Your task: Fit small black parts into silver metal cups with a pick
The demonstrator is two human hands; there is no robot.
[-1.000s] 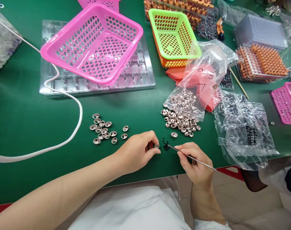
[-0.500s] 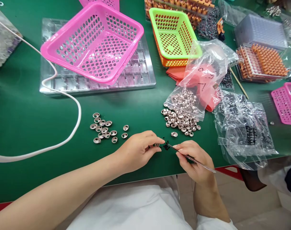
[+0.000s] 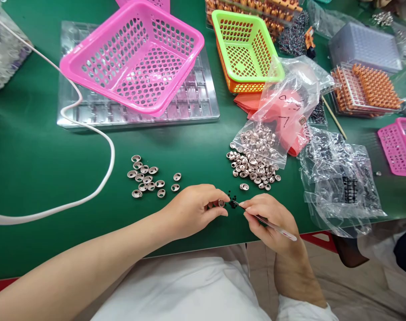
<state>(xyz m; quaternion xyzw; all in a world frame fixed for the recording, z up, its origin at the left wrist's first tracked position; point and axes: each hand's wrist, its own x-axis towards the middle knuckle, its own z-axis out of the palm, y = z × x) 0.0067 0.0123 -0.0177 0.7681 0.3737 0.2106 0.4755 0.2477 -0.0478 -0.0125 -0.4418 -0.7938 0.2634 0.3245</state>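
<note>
Between thumb and fingers, my left hand [image 3: 198, 210] holds a small silvery ring-shaped part [image 3: 221, 203]. My right hand [image 3: 272, 220] grips slim metal tweezers [image 3: 283, 232], whose tip touches a small cluster of tiny black pieces [image 3: 232, 203] on the green table. Beyond the hands lies a heap of silvery cup-shaped parts [image 3: 254, 167], partly inside a clear bag [image 3: 289, 96] with handwriting. Left of my left hand, several similar parts [image 3: 142, 178] are spread out singly.
A pink basket [image 3: 139, 58] rests on a metal tray [image 3: 203, 104] at the back left. A green basket [image 3: 244, 53] stands at the back centre. A white cable [image 3: 112, 156] curves across the left. Crumpled clear bags [image 3: 339, 178] and orange parts [image 3: 378, 87] lie right.
The ring-shaped part in my left hand has turned so its round opening shows more. The tweezers in my right hand have shifted slightly, and the whole view has moved a little.
</note>
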